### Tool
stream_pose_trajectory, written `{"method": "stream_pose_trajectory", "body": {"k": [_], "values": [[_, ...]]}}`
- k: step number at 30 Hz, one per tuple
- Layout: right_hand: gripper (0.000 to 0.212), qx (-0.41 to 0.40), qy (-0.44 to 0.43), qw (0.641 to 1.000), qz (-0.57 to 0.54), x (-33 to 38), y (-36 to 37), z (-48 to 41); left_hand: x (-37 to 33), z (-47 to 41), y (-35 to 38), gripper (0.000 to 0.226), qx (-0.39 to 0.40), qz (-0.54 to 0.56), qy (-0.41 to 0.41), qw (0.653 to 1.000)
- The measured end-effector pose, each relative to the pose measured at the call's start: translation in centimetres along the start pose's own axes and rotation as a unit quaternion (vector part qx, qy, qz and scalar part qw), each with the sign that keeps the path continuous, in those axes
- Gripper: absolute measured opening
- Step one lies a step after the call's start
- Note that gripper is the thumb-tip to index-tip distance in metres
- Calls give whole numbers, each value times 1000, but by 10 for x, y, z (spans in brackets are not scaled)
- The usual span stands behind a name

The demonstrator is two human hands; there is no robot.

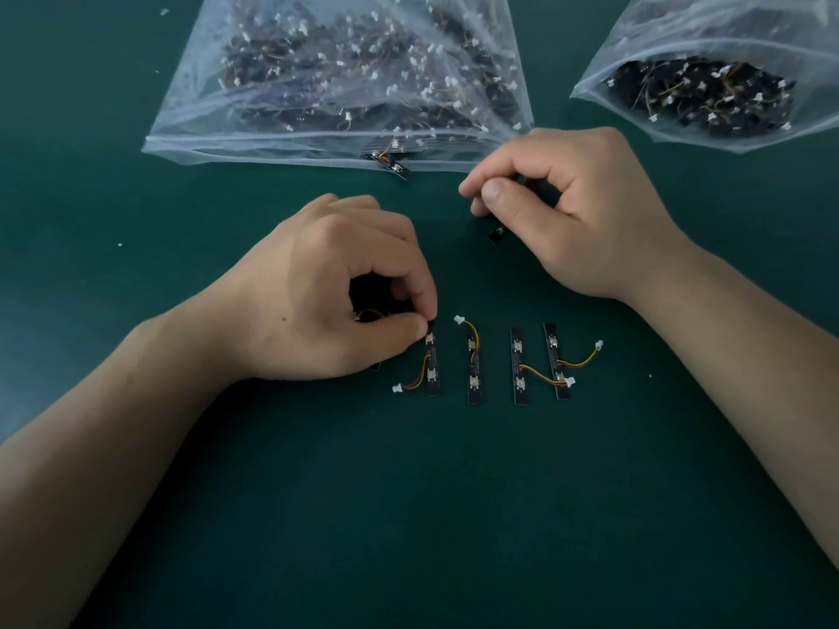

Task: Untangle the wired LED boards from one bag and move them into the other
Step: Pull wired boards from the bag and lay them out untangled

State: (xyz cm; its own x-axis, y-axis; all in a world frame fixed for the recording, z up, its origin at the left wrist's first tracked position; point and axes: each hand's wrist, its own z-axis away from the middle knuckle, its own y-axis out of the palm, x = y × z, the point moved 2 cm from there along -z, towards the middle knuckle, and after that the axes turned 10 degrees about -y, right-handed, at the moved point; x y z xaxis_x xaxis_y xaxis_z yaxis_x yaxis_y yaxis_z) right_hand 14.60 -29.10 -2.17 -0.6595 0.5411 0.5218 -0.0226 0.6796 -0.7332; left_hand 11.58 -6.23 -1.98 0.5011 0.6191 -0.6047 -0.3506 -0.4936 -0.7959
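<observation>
left hand (331, 288) pinches leftmost board (431, 370) at top, right hand (576, 211) another board (497, 232).

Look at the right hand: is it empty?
No, the right hand pinches a dark LED board between its thumb and fingers.

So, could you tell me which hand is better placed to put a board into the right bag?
The right hand, probably: it pinches a board and lies nearer that bag. The left hand is farther off, pinching the end of the row's leftmost board.
</observation>
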Motion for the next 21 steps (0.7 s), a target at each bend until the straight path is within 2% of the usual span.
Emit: {"method": "stream_pose_trajectory", "body": {"k": [6, 12, 21], "values": [[19, -18, -11, 999, 34, -1, -1, 0, -1, 0, -3, 19, 13, 20, -5, 1000], [20, -28, 29, 999, 31, -4, 1, -1, 0, 0, -5, 40, 11, 45, -24, 999], [20, -2, 48, 998, 38, -4, 2, -2, -2, 1, -1, 21, -5, 16, 4, 1000]]}}
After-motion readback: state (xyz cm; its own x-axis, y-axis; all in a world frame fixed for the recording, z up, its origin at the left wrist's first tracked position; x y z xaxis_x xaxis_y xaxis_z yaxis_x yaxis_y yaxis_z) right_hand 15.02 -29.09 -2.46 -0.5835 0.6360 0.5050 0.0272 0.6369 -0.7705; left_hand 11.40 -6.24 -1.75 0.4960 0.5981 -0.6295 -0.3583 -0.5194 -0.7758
